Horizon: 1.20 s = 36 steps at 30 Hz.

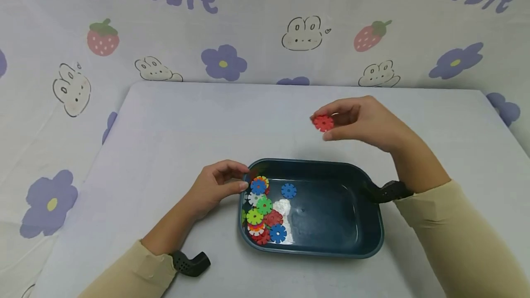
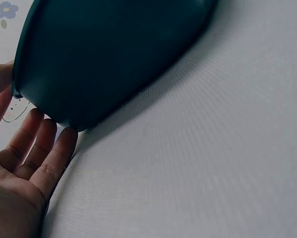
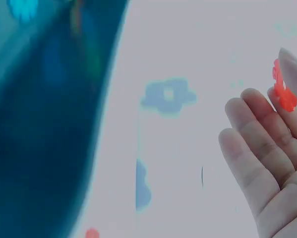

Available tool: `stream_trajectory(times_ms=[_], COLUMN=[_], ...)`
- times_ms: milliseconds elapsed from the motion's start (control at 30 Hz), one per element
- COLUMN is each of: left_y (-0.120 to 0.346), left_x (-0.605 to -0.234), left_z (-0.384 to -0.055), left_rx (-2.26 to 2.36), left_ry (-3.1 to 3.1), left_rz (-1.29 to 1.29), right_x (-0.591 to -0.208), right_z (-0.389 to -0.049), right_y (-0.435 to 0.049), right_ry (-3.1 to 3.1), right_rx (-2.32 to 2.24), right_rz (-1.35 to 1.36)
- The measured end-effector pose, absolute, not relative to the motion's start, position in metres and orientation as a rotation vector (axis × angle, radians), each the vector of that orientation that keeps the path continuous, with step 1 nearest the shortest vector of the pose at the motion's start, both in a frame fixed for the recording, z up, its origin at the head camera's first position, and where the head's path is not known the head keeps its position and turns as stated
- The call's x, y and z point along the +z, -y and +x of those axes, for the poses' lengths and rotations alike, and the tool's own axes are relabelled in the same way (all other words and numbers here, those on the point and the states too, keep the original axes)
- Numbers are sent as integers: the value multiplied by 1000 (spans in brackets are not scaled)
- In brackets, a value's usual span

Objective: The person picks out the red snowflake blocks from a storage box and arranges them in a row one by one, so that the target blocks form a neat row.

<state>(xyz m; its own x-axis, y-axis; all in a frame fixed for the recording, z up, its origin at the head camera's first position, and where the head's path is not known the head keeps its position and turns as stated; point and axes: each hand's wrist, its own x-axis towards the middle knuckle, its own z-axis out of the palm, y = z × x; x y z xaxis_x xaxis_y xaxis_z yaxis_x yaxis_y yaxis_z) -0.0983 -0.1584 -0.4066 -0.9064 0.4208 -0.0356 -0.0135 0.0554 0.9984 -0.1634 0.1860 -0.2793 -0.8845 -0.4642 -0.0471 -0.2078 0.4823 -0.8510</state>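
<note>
My right hand (image 1: 364,121) is raised over the table behind the tray, pinching a red notched plastic disc (image 1: 323,123) between thumb and fingers. In the right wrist view the red disc (image 3: 285,89) shows edge-on beside the thumb. The left hand (image 1: 219,183) holds the left end of a dark teal tray (image 1: 310,255), thumb at the rim and fingers (image 2: 59,153) against the outer wall. Several notched discs in green, red, white and blue lie piled along the tray's left side. One blue disc (image 1: 288,191) lies apart from the pile.
The tray stands on a white table (image 1: 186,118). Behind it hangs a pale curtain (image 1: 256,22) printed with rabbits, strawberries and purple flowers. Black wrist devices sit at the left cuff (image 1: 192,263) and the right cuff (image 1: 391,191), the latter overlapping the tray's right edge.
</note>
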Motion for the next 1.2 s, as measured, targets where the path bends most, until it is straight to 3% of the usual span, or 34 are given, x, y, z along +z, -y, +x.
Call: stream_trajectory(times_ms=[300,567,833,1200], left_y=[159,158,158,158], left_x=[-406,-407,-406,-407], left_z=[-99,-100,-100,-99], left_rx=[1919,1925,1917,1916], left_ry=[-2022,-2017,-2031,-2028], left_rz=[422,427,420,407], right_x=[-304,-346,-372,-378], right_z=[-199,-214,-220,-225], right_y=[-257,-288,-297,-289], right_ry=[-2609,-2623,-2658,-2711], right_rx=[-1344,-1196,-1080,-858], right_rz=[-153,111,150,16])
